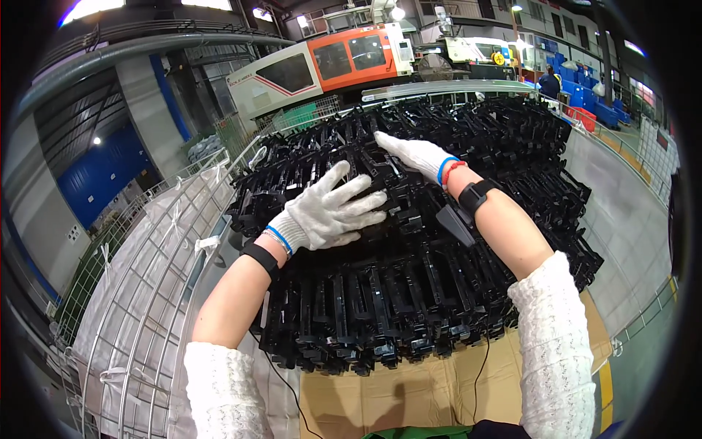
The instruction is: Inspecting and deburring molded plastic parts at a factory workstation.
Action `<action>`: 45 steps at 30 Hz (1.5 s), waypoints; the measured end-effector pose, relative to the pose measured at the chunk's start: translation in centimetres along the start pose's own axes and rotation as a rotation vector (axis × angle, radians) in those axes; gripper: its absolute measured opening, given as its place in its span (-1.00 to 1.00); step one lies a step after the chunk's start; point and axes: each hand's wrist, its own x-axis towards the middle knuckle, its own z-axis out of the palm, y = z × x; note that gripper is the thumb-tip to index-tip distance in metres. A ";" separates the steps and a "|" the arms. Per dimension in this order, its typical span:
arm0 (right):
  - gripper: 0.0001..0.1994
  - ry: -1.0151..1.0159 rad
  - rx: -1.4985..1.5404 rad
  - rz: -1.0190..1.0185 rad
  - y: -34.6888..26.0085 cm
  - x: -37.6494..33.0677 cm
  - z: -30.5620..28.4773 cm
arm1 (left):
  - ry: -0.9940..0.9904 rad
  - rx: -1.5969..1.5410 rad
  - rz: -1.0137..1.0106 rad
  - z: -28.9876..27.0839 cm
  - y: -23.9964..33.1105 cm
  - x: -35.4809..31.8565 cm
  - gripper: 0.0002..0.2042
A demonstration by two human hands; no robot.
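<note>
A large pile of black plastic frame parts (pixel 409 293) fills a wire cage in front of me, stacked in rows. My left hand (pixel 329 212), in a white knit glove, lies flat on top of the pile with its fingers spread. Farther back, my right hand (pixel 413 156), also gloved, rests palm down on the parts, fingers stretched toward the left. Neither hand grips a part. Black bands sit on both wrists.
The wire cage wall (pixel 146 293) lined with clear plastic runs along the left. Brown cardboard (pixel 409 395) lies under the pile at the front. An orange and white moulding machine (pixel 329 66) stands behind. Blue crates (pixel 592 95) and a person are at the far right.
</note>
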 end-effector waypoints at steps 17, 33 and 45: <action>-0.23 -0.072 0.512 -0.161 3.1 -5.8 0.4 | 0.043 0.019 -0.028 -1.4 2.7 0.8 -0.34; -0.40 0.002 -0.201 -0.222 5.6 -4.3 1.0 | -0.018 0.065 -0.121 -0.8 1.7 1.8 -0.31; -0.01 0.045 -0.133 -0.145 4.6 -8.2 1.8 | -0.037 0.028 -0.097 -2.7 3.3 1.8 -0.33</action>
